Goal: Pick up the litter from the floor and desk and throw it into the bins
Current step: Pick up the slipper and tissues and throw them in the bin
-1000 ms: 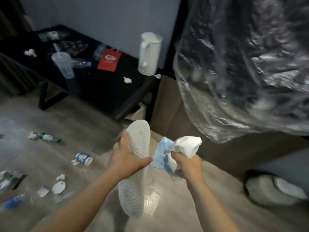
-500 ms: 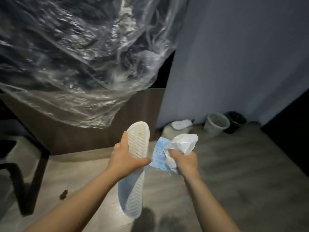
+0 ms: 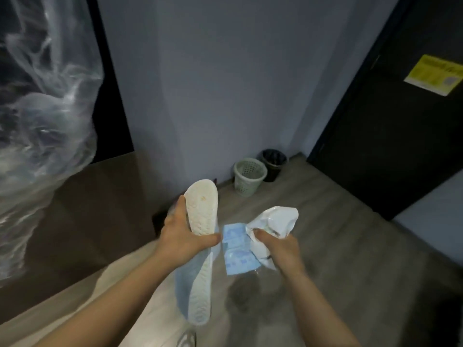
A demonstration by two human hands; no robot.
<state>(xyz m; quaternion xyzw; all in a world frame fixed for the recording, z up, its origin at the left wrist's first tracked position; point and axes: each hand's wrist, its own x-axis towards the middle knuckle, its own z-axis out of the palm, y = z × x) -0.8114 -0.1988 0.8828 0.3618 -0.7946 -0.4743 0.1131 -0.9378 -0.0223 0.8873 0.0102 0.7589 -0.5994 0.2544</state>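
My left hand [image 3: 181,235] grips a white slipper [image 3: 201,249] around its middle, sole facing me, toe end up. My right hand [image 3: 280,249] is closed on a crumpled white plastic wrapper [image 3: 274,221] together with a light blue printed packet [image 3: 238,249]. Two bins stand ahead against the grey wall: a pale green perforated bin [image 3: 249,176] and a black bin [image 3: 274,164] just behind it to the right. Both hands are held in front of me, a good stretch of floor short of the bins.
A large clear plastic sheet [image 3: 42,126] hangs at the left over a brown panel [image 3: 82,221]. A dark door [image 3: 400,116] with a yellow notice [image 3: 433,73] fills the right. Grey wooden floor [image 3: 338,234] runs between me and the bins.
The view has swung right, away from the littered floor and black desk, past the plastic sheet, so the bins now sit ahead and nearer. Both hands keep the same hold.
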